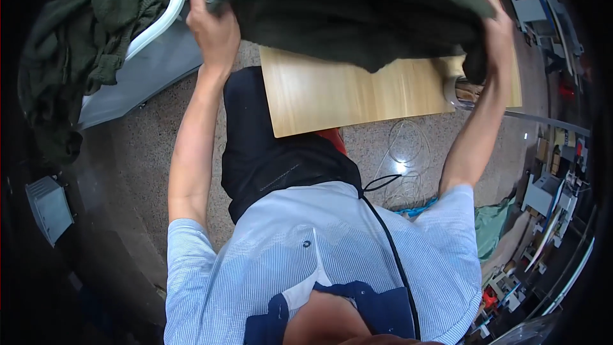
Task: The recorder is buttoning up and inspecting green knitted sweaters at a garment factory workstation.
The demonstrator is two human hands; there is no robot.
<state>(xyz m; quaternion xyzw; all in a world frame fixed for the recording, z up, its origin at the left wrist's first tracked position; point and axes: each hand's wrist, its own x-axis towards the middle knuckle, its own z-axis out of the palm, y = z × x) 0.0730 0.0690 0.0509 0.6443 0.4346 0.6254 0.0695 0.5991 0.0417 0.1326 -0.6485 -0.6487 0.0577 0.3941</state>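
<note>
A dark green knitted garment (357, 16) is held stretched out over the far part of a wooden table (332, 92). My left hand (214, 32) is closed on its left end, with a small shiny piece showing by the fingers. At the other end, my right hand (499, 35) grips the garment's edge, and a flap of cloth hangs down beside that wrist. The garment's lower edge sags between the hands. Its far side runs out of the picture, so which kind of garment it is stays unclear.
To the left, more dark green knitwear (105, 19) is heaped over a white-rimmed bin (159, 22). A grey box (50, 207) stands on the floor at far left. A loose pale cord (408, 153) lies under the table. Crowded workbenches (549, 191) line the right side.
</note>
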